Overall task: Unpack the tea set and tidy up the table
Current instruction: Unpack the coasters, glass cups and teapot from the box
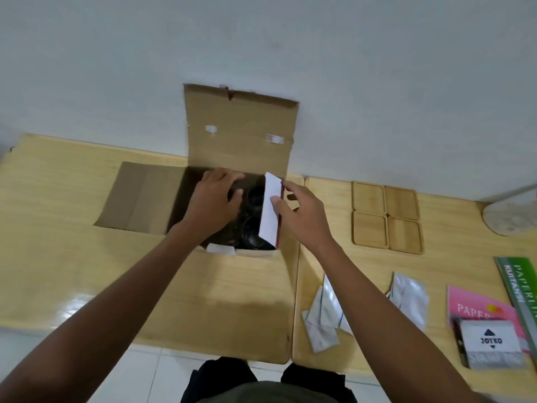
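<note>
both hands at open carton, tea ware inside

an open cardboard box (186,196) stands on the wooden tabletop (58,228) at 12 o'clock from the person. its rear flap (241,132) is upright against the wall; its left flap (145,196) lies flat toward 9 o'clock.

the left hand (215,196) reaches into the box from the 7 o'clock side, fingers curled down over the far left of the interior. whether it grips anything cannot be told; its fingertips are hidden in the dark of the box.

the right hand (299,210) is at the box's right edge, fingers spread apart, with the thumb pressed against a white card divider (270,210) that stands tilted along the right inner wall. it touches the divider; it is not closed round it.

between the hands, dark round tea cups (252,225) sit in the bottom of the box, detail unclear in shadow.

at 2 o'clock, four wooden trays (386,216) lie in a two-by-two block, edges touching. at 4 o'clock, crumpled silver wrappers (406,298) and more of them (322,318) lie loose on the tabletop. further toward 4 o'clock lie a pink pad (476,306), a green booklet (520,283) and a white joyko box (491,344) resting on the pink pad.
</note>
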